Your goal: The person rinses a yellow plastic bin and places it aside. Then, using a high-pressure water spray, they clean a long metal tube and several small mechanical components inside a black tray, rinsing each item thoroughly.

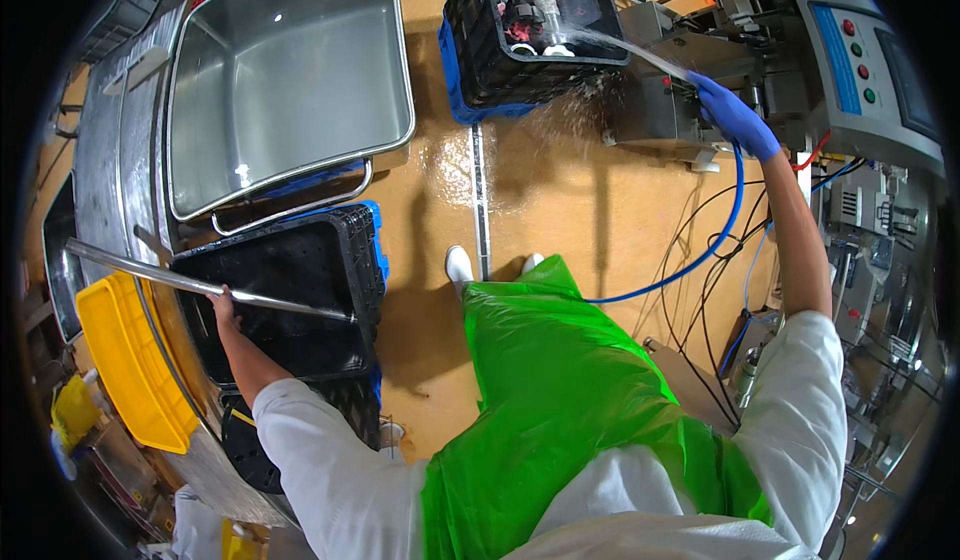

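Observation:
My right hand [735, 117], in a blue glove, grips the end of a blue hose [701, 269]. From it a water jet [637, 49] shoots left into a black plastic crate [491, 83] and splashes off its near side. Inside that crate lie metal machine parts [551, 12], white rings and pinkish-red scraps. At the left, my bare left hand [223, 311] is closed around a long shiny metal tube [150, 266]. The tube slants over a second black crate [281, 278], its right end inside that crate's outline and its left end over a metal surface.
A deep stainless steel tub [315, 72] with a handle stands at upper left. A yellow crate [139, 365] sits at far left. At right are a machine with a control panel [862, 57] and loose black cables [675, 248]. The tan floor [540, 207] is wet around a drain strip [481, 207].

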The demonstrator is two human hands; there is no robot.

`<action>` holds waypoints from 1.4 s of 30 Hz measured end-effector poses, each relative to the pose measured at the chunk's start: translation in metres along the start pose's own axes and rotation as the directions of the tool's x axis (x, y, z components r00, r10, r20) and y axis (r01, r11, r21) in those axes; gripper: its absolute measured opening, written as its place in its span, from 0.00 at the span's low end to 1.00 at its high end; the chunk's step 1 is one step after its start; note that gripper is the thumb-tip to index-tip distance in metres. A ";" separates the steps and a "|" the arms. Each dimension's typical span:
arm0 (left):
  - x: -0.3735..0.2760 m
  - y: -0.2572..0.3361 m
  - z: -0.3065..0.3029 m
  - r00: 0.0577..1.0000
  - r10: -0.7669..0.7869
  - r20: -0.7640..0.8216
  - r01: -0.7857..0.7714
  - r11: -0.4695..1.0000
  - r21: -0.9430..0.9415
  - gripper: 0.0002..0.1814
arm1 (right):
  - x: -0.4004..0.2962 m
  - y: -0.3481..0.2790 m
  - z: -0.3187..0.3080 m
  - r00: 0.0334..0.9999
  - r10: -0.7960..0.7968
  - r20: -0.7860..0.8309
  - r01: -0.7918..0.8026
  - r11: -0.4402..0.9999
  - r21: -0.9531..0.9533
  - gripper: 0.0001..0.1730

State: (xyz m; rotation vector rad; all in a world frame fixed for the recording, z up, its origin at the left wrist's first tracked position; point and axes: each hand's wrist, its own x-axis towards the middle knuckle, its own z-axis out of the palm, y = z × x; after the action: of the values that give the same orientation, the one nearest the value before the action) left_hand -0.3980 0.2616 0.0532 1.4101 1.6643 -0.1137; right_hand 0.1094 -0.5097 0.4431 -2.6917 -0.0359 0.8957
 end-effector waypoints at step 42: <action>-0.336 0.380 0.890 0.826 0.561 0.051 -0.563 0.820 0.101 0.37 | 0.281 0.111 -0.046 0.905 0.075 0.419 -0.320 0.767 0.556 0.27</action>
State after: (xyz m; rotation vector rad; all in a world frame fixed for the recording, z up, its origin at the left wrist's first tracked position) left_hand 0.3931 -0.3813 -0.0517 1.9264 1.1721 0.1212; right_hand 0.3546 -0.5950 0.2824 -1.9072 0.4070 1.2237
